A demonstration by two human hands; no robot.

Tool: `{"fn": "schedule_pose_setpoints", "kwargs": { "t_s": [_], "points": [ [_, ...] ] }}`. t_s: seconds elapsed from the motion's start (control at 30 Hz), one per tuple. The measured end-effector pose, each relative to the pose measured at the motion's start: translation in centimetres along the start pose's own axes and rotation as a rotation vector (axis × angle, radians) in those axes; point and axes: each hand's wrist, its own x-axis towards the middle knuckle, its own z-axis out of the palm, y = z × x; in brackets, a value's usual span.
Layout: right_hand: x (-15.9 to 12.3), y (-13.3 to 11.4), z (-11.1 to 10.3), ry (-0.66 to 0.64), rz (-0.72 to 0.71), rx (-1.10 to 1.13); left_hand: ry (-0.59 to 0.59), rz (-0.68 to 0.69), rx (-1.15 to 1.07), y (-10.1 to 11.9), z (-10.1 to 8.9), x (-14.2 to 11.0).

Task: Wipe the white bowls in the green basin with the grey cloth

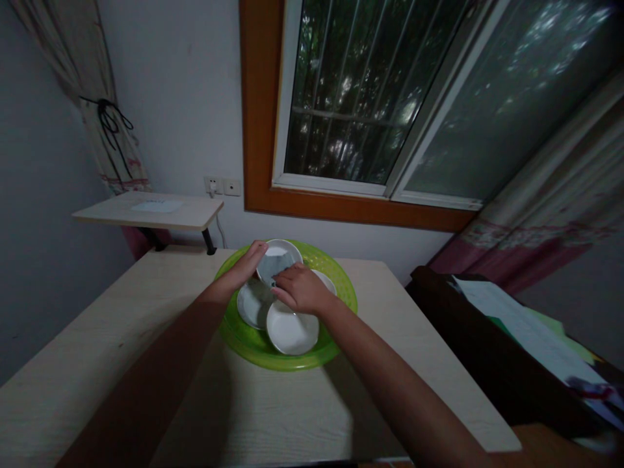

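A white bowl (280,249) is tilted on a green tray with a raised rim (287,365). My left hand (246,265) grips this bowl by its left side, thumb hidden. My right hand (301,287) lies over its near right rim with fingers bent together; a small dark bit shows at the fingertips, too small to name. Inside the bowl is a grey patch, either shadow or something thin. Below my right hand stands another white bowl (292,330). A white dish (252,305) sits under my left wrist, and a further one (325,281) is partly hidden behind my right hand.
The tray rests on a pale wooden table (273,416). At the back left rises a small shelf (190,218) on black legs, with a paper on it. Behind are a wall and an orange-framed window (351,211). Papers (526,325) lie on dark furniture to the right.
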Motion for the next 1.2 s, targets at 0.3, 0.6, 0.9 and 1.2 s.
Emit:
{"fn": "schedule_pose_setpoints", "kwargs": {
  "t_s": [0.3,0.6,0.9,1.2],
  "points": [
    [0.1,0.1,1.0,0.028,0.019,0.008,-0.049,0.051,0.038,-0.8,0.3,0.3],
    [0.3,0.0,0.4,0.079,0.212,-0.115,-0.041,0.04,0.045,0.8,0.5,-0.2],
    [0.4,-0.3,-0.7,-0.052,0.197,-0.1,0.043,-0.03,0.09,0.6,0.3,-0.1],
    [-0.1,0.2,1.0,0.016,-0.046,0.004,0.014,-0.004,0.04,0.1,0.2,-0.2]
  ]
}}
